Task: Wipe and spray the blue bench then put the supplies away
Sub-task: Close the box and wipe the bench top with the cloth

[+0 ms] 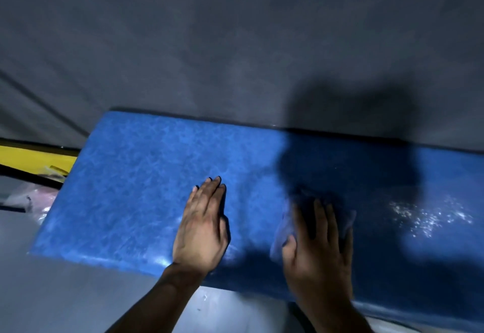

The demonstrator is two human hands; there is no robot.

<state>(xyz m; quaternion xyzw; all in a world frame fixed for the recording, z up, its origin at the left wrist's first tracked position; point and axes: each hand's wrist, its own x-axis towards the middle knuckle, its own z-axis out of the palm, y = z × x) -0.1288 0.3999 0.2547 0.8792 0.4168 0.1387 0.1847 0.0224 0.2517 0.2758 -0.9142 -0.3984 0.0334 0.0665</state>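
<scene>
The blue bench [125, 180] runs across the middle of the head view, its top scuffed and pale on the left, dark under my shadow on the right. My left hand [201, 230] lies flat on the bench top, fingers together and extended, holding nothing. My right hand [319, 249] presses a thin pale cloth [281, 233] flat against the bench; the cloth shows at the thumb side and beyond the fingertips, the rest hidden under the palm. Wet spray droplets [429, 217] glisten on the bench to the right of the cloth. No spray bottle is in view.
A grey wall [235, 44] rises directly behind the bench. At the left edge lie a yellow strip [31, 158] with black borders and some clear plastic wrapping [28, 199]. Pale grey floor [65, 293] shows in front of the bench.
</scene>
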